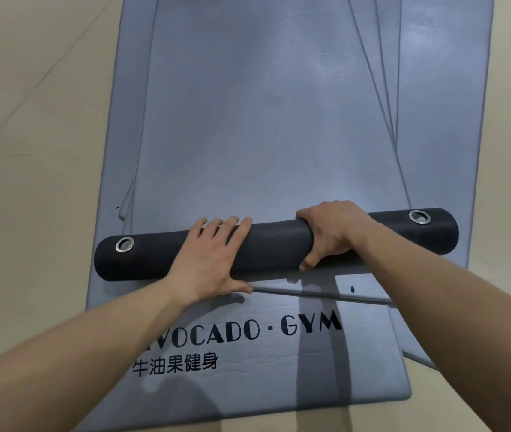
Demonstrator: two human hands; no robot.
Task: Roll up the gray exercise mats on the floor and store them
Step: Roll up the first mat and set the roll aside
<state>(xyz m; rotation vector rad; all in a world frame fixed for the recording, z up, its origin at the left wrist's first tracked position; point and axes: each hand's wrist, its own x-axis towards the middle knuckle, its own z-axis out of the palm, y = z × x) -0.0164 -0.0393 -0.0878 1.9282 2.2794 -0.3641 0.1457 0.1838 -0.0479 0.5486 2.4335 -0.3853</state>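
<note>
My left hand (207,260) lies flat on the mat roll (272,247), fingers straight and spread over its top, with the thumb down on the flat mat at the roll's near side. My right hand (329,232) grips the same roll further right, fingers curled over the far side and thumb against the near side. The roll shows the mat's dark underside. It lies crosswise on the stack of gray mats (263,120), toward the stack's near end, with a left grommet (124,245) and a right grommet (419,217) near its ends. Nearer me, the lettering (248,330) "AVOCADO · GYM" shows on a flat mat. The stack rests on the beige floor (29,120), its edges fanned out at the far right.
</note>
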